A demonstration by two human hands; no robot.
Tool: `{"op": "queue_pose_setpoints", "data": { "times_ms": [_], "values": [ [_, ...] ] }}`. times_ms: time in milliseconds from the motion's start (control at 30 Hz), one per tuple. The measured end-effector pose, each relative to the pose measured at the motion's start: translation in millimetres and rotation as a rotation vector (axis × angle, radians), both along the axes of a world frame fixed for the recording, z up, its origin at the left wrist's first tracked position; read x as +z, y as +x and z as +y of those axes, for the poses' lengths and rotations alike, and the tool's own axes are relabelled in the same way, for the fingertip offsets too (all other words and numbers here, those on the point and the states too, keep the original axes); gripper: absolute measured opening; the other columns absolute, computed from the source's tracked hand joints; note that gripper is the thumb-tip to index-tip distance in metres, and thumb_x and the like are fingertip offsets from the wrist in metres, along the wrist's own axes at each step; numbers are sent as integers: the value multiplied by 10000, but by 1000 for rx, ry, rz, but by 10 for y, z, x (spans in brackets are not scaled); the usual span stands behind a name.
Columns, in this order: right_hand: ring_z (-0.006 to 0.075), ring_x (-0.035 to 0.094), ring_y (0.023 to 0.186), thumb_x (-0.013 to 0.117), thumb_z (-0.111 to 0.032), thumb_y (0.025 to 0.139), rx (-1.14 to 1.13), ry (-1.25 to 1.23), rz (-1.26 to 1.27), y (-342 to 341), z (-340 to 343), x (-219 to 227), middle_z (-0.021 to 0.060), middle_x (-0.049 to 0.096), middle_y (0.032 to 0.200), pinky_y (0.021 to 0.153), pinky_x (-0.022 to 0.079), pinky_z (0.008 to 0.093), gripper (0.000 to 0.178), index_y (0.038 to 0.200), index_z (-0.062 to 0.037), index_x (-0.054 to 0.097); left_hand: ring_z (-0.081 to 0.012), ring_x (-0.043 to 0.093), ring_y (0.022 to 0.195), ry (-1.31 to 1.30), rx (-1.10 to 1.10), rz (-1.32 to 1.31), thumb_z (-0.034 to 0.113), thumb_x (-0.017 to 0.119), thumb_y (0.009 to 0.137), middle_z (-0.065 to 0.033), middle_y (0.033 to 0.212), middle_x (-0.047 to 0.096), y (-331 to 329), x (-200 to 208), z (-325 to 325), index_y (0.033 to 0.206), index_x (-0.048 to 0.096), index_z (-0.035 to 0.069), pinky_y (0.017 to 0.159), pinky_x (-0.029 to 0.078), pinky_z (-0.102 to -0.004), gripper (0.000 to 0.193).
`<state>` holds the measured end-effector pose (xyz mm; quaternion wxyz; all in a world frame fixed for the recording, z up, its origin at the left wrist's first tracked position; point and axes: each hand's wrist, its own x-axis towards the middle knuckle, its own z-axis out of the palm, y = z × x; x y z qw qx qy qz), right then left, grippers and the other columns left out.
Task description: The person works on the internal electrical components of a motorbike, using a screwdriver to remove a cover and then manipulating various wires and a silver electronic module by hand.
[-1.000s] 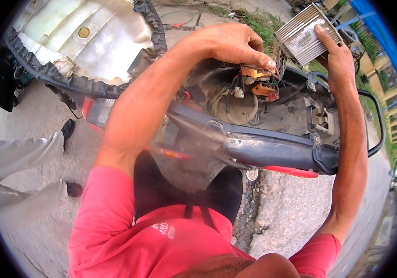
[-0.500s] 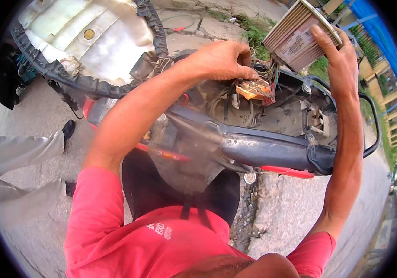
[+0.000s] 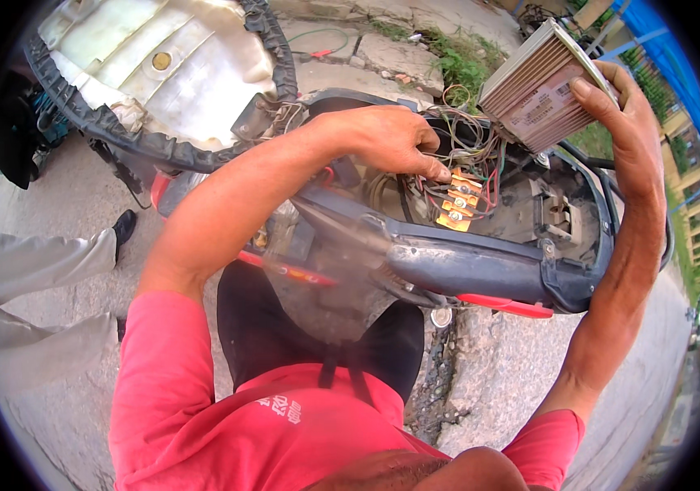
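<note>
**Silver-grey finned metal box (image 3: 530, 88) in right hand (image 3: 634, 127); left hand (image 3: 399, 146) at orange screw-terminal block (image 3: 459, 203)**

Right hand: closed on the box at its right-hand edge. Thumb presses near the pale printed label (image 3: 540, 109) on the ribbed face; the other fingers go round behind that edge, partly hidden. Box is tilted, raised beyond the far side of the vehicle body, to the right of the terminal block and apart from it.

Left hand: narrow, thumb bent inward. Thumb tip sits at the block's upper left edge; remaining fingertips are out of sight, so cannot tell whether they pinch the block or only the leads. Block is tilted, its round metal screws facing up.

Containers: long dark-grey plastic under-seat compartment (image 3: 481, 260), open and dusty. In it: a tangle of thin multicoloured wires (image 3: 466, 135), running up near the box's lower corner (connection not readable), and a metal latch bracket (image 3: 561, 216) toward the right end. Upturned seat with a milky plastic pan (image 3: 195, 90) and black edging lies to the left; a round brownish disc (image 3: 162, 61) sits in the pan.
</note>
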<state>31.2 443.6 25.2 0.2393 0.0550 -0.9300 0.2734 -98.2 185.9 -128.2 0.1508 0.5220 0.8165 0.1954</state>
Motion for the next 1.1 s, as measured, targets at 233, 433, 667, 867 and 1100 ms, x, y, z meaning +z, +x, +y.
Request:
{"op": "queue_pose_setpoints", "data": {
  "times_ms": [233, 433, 667, 867, 1100],
  "values": [
    [195, 667, 1086, 827, -466, 841, 25, 15, -13, 117, -104, -1, 124, 732, 1115, 1055, 442, 340, 705, 1299, 42, 657, -302, 732, 902, 105, 170, -152, 549, 701, 957, -183, 940, 769, 27, -53, 23, 1012, 729, -13, 831, 551, -437, 565],
    [187, 663, 1069, 825, -457, 830, 79, 2, 14, 159, -114, 26, 116, 724, 1100, 1036, 457, 343, 708, 1308, 33, 645, -305, 704, 1134, 127, 199, -279, 542, 742, 935, -225, 1208, 741, -6, -21, -29, 1379, 643, -50, 1005, 527, -417, 747],
    [187, 658, 1052, 824, -447, 814, 65, 23, 27, 253, -143, 52, 113, 710, 1103, 1024, 469, 338, 723, 1322, 30, 630, -303, 603, 1334, 165, 201, -520, 501, 585, 1067, -203, 1512, 604, -19, 43, 25, 1576, 516, 52, 1157, 438, -415, 682],
    [176, 665, 1065, 861, -476, 767, 113, 11, -35, 268, -119, 74, 102, 698, 1111, 962, 504, 311, 807, 1339, 32, 604, -230, 627, 1239, 268, 124, -367, 333, 595, 1082, -148, 1409, 673, -56, -145, 82, 1571, 521, 67, 1107, 459, -389, 561],
    [181, 671, 1074, 890, -516, 720, 150, 80, -85, 322, -80, 83, 105, 691, 1128, 955, 517, 307, 889, 1359, 25, 592, -200, 635, 1188, 532, 71, -703, 284, 689, 1036, -119, 1326, 706, -32, -112, 77, 1559, 515, 39, 1061, 478, -357, 603]
  ]
}}
